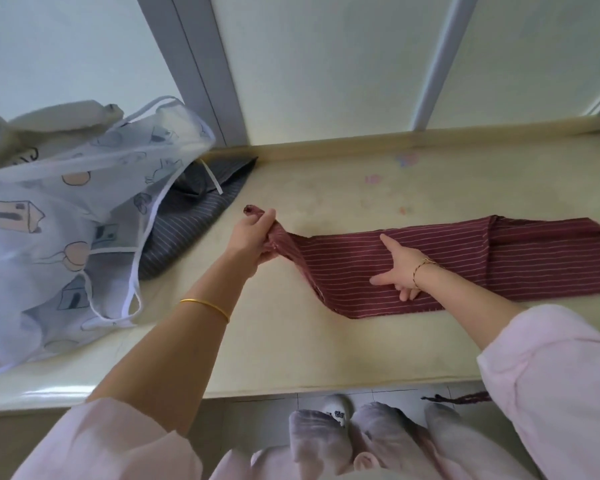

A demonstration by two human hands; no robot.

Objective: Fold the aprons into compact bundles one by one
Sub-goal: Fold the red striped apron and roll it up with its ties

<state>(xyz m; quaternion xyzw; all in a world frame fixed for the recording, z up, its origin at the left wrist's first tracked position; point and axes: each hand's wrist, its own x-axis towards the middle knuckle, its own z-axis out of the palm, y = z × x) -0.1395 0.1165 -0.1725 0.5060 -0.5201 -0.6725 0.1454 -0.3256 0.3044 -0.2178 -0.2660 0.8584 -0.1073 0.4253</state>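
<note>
Pale yellow and glossy, the surface [326, 344] runs left to right in front of you, backed by white wall panels with grey upright frames [201, 71]. On it lies the maroon striped apron [465, 268], folded into a long band that stretches from the middle of the surface out to the right edge of view, its thin pale stripes running along its length. Your left hand [253, 237] grips the band's left end, fingers curled round the gathered cloth and lifting it slightly off the surface, with a short twist of fabric poking out past your fingers. Your right hand [400, 268] rests flat on the band just right of that, fingers straight and spread, pressing the cloth down. A gold bangle [205, 306] sits on your left forearm and a thin bracelet [421, 268] on your right wrist; both pink sleeves are pushed back. At the far left, a sheer white apron [59, 230] printed with houses and balloons is heaped on the surface, partly covering a grey striped apron [184, 216] beneath it. A maroon strap [459, 398] hangs over the near edge on the right.
</note>
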